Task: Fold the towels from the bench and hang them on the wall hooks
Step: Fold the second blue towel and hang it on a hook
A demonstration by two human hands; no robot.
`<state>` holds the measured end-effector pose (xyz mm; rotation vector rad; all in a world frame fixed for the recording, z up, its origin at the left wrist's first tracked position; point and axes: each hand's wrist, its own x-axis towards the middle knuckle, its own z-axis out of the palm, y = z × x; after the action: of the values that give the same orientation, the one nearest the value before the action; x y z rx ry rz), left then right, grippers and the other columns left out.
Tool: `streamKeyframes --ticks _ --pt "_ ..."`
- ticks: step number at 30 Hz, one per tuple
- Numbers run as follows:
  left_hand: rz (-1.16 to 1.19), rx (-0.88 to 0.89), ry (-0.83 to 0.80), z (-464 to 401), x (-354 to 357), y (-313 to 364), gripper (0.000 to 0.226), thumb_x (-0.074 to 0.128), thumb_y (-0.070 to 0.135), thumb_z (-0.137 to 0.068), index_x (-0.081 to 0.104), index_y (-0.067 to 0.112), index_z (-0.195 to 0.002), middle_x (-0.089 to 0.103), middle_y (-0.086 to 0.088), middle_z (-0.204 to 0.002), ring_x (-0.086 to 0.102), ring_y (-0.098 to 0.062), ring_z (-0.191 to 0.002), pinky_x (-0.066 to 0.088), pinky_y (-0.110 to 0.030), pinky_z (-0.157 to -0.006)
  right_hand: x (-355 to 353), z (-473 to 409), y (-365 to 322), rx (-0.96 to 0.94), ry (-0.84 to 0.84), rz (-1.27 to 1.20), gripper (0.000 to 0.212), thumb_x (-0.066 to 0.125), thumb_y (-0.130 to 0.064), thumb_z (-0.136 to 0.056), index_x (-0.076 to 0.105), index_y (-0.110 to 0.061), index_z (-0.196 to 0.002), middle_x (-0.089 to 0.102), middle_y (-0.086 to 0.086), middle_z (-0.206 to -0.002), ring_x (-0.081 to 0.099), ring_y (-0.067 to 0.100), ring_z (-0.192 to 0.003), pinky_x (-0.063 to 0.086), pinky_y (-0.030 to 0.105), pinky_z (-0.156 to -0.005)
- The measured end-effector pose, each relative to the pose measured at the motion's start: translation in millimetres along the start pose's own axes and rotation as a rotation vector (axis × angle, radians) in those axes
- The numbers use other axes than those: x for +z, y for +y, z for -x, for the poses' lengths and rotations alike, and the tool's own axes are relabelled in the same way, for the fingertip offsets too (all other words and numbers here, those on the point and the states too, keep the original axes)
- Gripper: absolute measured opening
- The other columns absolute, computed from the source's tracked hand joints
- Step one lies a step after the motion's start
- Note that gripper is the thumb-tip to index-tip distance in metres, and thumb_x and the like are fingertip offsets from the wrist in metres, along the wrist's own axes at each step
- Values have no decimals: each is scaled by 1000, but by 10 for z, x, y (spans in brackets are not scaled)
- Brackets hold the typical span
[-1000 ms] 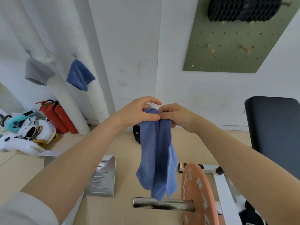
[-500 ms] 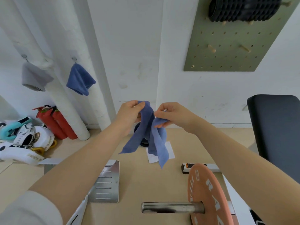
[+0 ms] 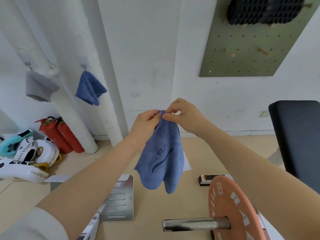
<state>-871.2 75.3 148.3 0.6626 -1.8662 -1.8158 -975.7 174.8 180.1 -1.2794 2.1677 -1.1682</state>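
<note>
At 9 o'clock, 2 folded towels hang on wall hooks — a grey towel (image 3: 39, 87) and a blue hung towel (image 3: 90, 89) — apparently finished work. Toward centre, the left hand (image 3: 147, 123) pinches the top corner of the blue towel (image 3: 161, 158), its grip clamped on the cloth. Right beside it the right hand (image 3: 185, 115) pinches the same bunched corner, grip likewise clamped. The towel hangs free between them, probably gathered at 1 point so that it can go over a hook. At 5 o'clock sits an orange weight plate (image 3: 233, 210); at 3 o'clock the dark bench pad (image 3: 297, 135).
</note>
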Motion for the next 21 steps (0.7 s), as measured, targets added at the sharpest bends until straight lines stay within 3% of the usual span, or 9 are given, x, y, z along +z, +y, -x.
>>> streamKeyframes --ticks 3,8,11,13,15,18,20,21 --pt "0 0 -41 12 -150 -16 24 51 21 -94 69 26 -80 67 10 -68 60 -1 -60 48 -14 -57 117 -36 -66 -27 -25 18 5 66 -17 -83 66 -15 -79 56 -5 -79 52 7 -74 38 10 -68" --pt "-69 -14 -136 67 -380 20 33 44 22 -97 62 20 -69 55 17 -47 48 3 -46 39 -14 -52 343 -81 -168 -89 22 123 21 68 -17 -81 52 -21 -67 49 -10 -61 47 -1 -54 37 9 -55" --pt "-158 -47 -213 65 -563 63 41 43 33 -96 65 27 -61 58 17 -56 53 -1 -59 43 -21 -66 434 -88 -220 -118 50 173 17 68 -16 -80 54 -16 -72 47 -7 -66 43 3 -57 36 9 -57" --pt "-288 -14 -355 73 -690 75 22 57 29 -89 67 25 -69 63 10 -71 56 -3 -70 43 -23 -74 483 -77 -259 -115 36 184 15 68 -15 -80 55 -17 -74 47 -10 -72 44 2 -60 38 6 -59" --pt "-382 5 -423 96 -811 94 5 63 17 -84 67 18 -82 66 1 -81 58 -4 -78 46 -23 -79 542 -55 -291 -78 -3 120 16 69 -15 -80 56 -19 -72 49 -10 -75 47 4 -58 41 7 -58" --pt "-550 77 -357 85 -939 110 17 61 16 -86 66 1 -91 66 -15 -83 55 -11 -76 45 -30 -76 643 -4 -343 8 -22 -111 13 66 -15 -84 62 -19 -72 57 -6 -78 50 5 -54 44 16 -58" --pt "-616 155 -308 94 -1013 108 16 58 19 -88 67 7 -83 64 -13 -77 51 -10 -70 40 -28 -70 708 22 -360 58 8 -218 18 59 -18 -88 64 -23 -72 58 -10 -80 49 -5 -53 41 10 -58" --pt "-621 178 -284 109 -1048 99 15 56 17 -89 67 17 -79 65 -3 -75 52 -5 -68 40 -23 -69 742 39 -368 79 12 -253 20 56 -19 -90 64 -23 -72 58 -12 -82 51 -8 -58 41 8 -61"
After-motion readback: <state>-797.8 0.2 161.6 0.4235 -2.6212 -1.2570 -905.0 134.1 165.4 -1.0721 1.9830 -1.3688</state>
